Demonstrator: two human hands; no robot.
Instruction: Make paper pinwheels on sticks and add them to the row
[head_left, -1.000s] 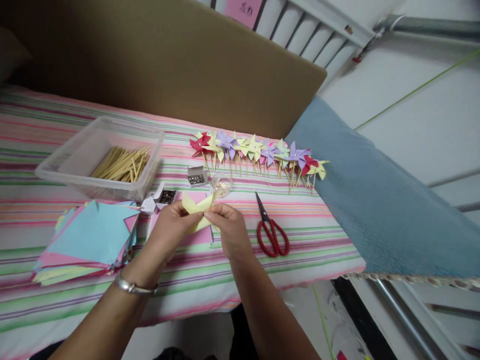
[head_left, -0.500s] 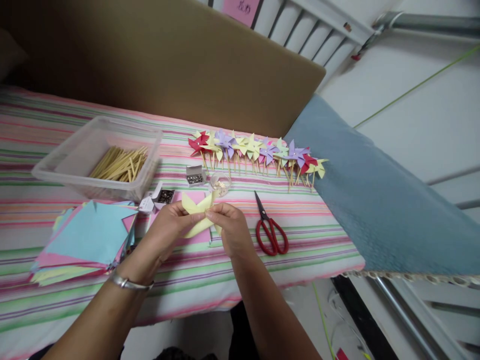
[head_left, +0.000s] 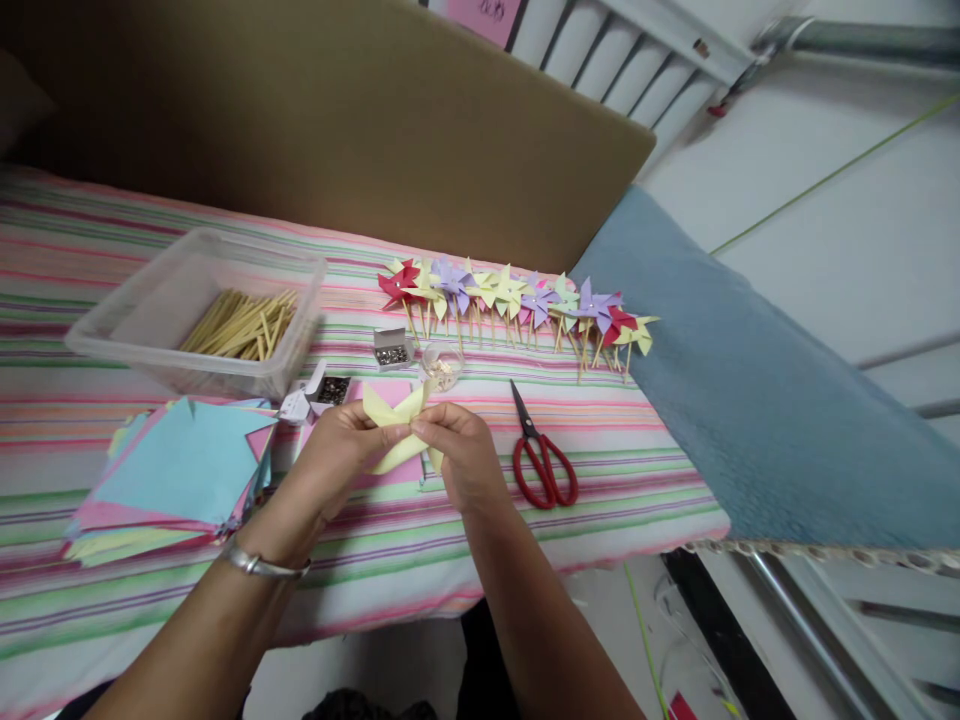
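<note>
A pale yellow paper pinwheel (head_left: 400,455), its points folded inward, is pinched at its centre between my two hands. My left hand (head_left: 341,440) grips its left side, thumb at the middle. From the right, my right hand (head_left: 463,450) presses thumb and finger at the same centre; whether a pin is there is hidden. Beneath lies a pink paper sheet (head_left: 409,472). Just beyond my hands are an open box of dark pins (head_left: 332,390), a small box of silver pins (head_left: 392,354) and a round clear dish of small pale pieces (head_left: 442,368).
Red-handled scissors (head_left: 545,470) lie right of my right hand. A stack of coloured paper squares (head_left: 176,465) sits at left, below a clear plastic bin (head_left: 90,340) of wooden sticks (head_left: 240,325). Finished pinwheels (head_left: 506,290) line the back, before a brown board (head_left: 360,130).
Nearly everything is the same. My hands hold the yellow paper at its centre as before; the view has shifted very slightly.
</note>
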